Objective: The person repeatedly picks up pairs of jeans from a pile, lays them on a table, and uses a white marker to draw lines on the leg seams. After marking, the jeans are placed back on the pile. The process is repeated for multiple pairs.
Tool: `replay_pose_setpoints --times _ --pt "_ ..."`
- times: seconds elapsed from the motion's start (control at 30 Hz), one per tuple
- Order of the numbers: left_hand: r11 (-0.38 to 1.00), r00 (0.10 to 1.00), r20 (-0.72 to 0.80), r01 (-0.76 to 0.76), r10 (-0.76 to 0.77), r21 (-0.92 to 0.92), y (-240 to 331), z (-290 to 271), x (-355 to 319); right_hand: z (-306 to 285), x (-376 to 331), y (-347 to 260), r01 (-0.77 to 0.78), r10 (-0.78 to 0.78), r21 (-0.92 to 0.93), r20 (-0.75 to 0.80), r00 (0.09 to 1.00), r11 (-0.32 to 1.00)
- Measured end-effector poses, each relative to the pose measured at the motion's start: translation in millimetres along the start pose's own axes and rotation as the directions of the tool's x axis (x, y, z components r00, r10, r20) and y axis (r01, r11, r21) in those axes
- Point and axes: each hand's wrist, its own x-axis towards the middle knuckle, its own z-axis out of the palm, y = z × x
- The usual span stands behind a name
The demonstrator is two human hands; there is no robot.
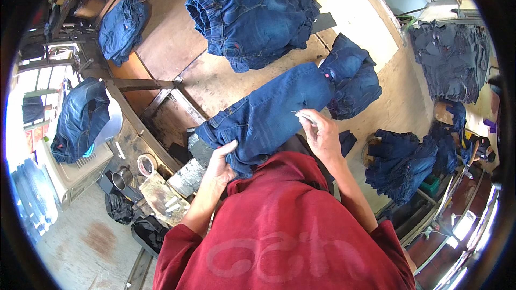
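A pair of dark blue jeans (274,107) lies stretched out in front of me, running from lower left to upper right. My left hand (221,162) is closed on the jeans near their waist end, thumb on top of the cloth. Above the middle of the jeans, my right hand (318,131) has its fingers pinched together around a small thin pale piece (295,113), whose kind is too small to make out. Beyond the far end of the jeans lies another folded dark denim garment (352,78).
A large stack of jeans (252,19) sits farther off. Denim heaps (406,161) lie at the right, with dark cloth pieces (451,59) behind. On the left, jeans (83,121) rest on a pale box-shaped casing (80,169), near a tape roll (145,165) and a metal cup (123,177).
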Motion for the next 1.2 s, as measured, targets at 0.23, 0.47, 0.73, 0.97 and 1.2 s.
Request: replay_pose_setpoints --times 0.23,0.47,0.73,0.97,1.2 --pt "0.951 0.991 0.131 -0.057 0.017 0.304 6 -7 -8 17 -13 -21 -0.129 0.121 0.101 0.083 0.989 0.986" --pt "0.963 0.986 0.146 -0.114 0.08 0.242 2 -4 -12 25 -16 -38 -0.037 0.029 0.112 0.068 0.997 0.993" --pt "0.929 1.0 -0.021 -0.003 0.011 0.371 9 -3 -21 22 -17 -79 0.229 -0.23 -0.21 0.02 0.973 0.951" --pt "0.884 0.999 -0.002 -0.028 0.032 0.466 10 -9 -22 28 -23 -101 0.249 -0.253 -0.466 0.056 0.966 0.849" --pt "0.885 0.999 0.012 -0.046 0.045 0.463 9 -13 -19 26 -21 -94 0.318 -0.32 -0.426 0.069 0.945 0.847"
